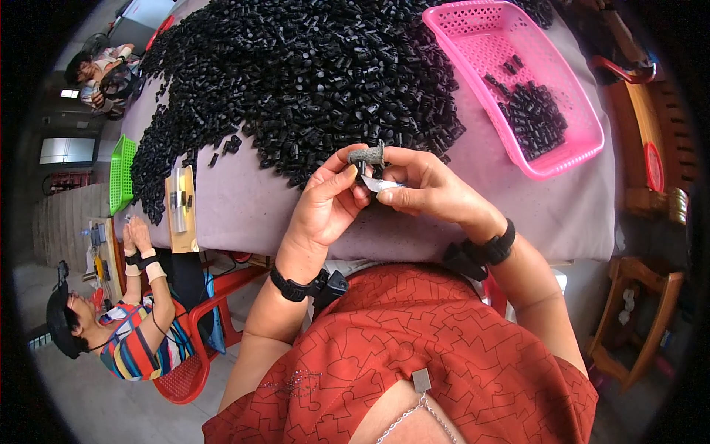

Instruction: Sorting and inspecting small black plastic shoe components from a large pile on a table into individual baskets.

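My left hand pinches a small black plastic part between thumb and fingers, just in front of a big heap of similar black parts. In my right hand is a small pale blade, gripped between thumb and fingers, its pointed end against or very near the black part. A grey, rough-textured sleeve-like piece sits between the two index fingers; whether it covers a fingertip I cannot tell. My fingers partly hide the black part.
To the right stands a pink plastic basket with several black parts inside. A cardboard piece with a clear tube lies at the left table edge, near a green basket. One person sits at left; another is farther off.
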Available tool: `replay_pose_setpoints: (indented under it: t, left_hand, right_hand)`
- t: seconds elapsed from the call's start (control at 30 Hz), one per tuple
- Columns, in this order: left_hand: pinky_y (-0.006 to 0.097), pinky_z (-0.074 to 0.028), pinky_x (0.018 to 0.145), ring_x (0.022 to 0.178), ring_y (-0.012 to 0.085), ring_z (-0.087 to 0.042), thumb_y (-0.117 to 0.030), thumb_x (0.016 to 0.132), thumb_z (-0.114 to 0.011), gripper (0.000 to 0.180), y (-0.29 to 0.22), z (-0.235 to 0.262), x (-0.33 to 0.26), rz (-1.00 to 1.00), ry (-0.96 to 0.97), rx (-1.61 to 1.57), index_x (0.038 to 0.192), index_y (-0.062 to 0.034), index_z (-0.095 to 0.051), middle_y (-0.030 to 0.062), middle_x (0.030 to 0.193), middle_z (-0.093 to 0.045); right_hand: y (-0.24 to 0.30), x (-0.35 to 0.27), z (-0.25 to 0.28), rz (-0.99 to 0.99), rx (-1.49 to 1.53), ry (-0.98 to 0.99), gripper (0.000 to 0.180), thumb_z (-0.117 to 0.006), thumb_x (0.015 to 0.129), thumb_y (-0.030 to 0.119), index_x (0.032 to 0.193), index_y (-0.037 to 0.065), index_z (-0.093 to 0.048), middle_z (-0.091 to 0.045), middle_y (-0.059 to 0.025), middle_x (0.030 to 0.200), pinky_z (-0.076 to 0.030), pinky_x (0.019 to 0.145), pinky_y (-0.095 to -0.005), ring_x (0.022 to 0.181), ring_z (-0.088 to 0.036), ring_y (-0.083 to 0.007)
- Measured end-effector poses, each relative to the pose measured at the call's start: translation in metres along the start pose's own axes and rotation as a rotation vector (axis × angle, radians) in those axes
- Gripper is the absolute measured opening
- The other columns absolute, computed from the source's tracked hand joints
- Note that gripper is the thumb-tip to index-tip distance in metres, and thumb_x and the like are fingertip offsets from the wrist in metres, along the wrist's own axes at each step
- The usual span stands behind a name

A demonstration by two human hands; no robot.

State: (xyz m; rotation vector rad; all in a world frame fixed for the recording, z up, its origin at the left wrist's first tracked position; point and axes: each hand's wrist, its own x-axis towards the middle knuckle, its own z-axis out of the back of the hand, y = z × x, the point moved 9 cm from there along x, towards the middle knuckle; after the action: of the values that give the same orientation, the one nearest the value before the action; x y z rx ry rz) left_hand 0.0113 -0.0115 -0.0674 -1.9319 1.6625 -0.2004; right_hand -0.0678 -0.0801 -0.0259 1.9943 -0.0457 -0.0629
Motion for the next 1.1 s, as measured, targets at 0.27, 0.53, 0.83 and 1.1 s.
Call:
replay_pose_setpoints:
  t: [0.27,0.53,0.83,1.1]
  left_hand:
    - [0.021,-0.053,0.069,0.079,0.0101,-0.061,-0.006,0.091,-0.062,0.033,0.003,-0.003,-0.002,0.015,0.008,-0.003,0.124,-0.0063,-0.057,0.0040,0.102,-0.064]
    - [0.021,-0.053,0.069,0.079,0.0101,-0.060,-0.006,0.091,-0.062,0.034,0.002,0.002,-0.003,0.014,-0.005,-0.016,0.125,-0.0056,-0.056,0.0044,0.101,-0.064]
    - [0.024,-0.049,0.069,0.079,0.0125,-0.056,-0.007,0.093,-0.060,0.033,-0.006,-0.005,0.001,-0.025,0.003,0.050,0.125,-0.0042,-0.054,0.0077,0.098,-0.061]
    - [0.025,-0.056,0.072,0.078,0.0128,-0.061,-0.006,0.093,-0.059,0.023,-0.056,-0.068,0.025,-0.289,-0.067,0.433,0.116,-0.0015,-0.061,0.0079,0.094,-0.065]
  right_hand:
    - [-0.003,-0.001,0.002,-0.035,-0.039,-0.010,0.042,-0.062,0.094,0.023,0.131,0.004,-0.051,-0.053,0.0060,0.076,-0.033,0.054,-0.0190,0.063,-0.042,-0.0018]
    - [-0.004,0.001,0.001,-0.016,-0.050,-0.008,0.041,-0.063,0.094,0.023,0.128,0.004,-0.053,-0.054,0.0064,0.076,-0.033,0.054,-0.0190,0.063,-0.043,-0.0016]
    - [-0.005,0.003,0.015,0.013,0.040,-0.115,0.024,-0.056,0.097,0.021,0.115,0.005,-0.060,-0.052,0.0082,0.072,-0.031,0.050,-0.0180,0.059,-0.041,-0.0001]
    - [-0.004,-0.003,0.032,0.146,0.183,-0.232,0.017,-0.055,0.098,0.023,0.104,0.007,-0.057,-0.046,0.0070,0.068,-0.031,0.047,-0.0199,0.056,-0.041,-0.0017]
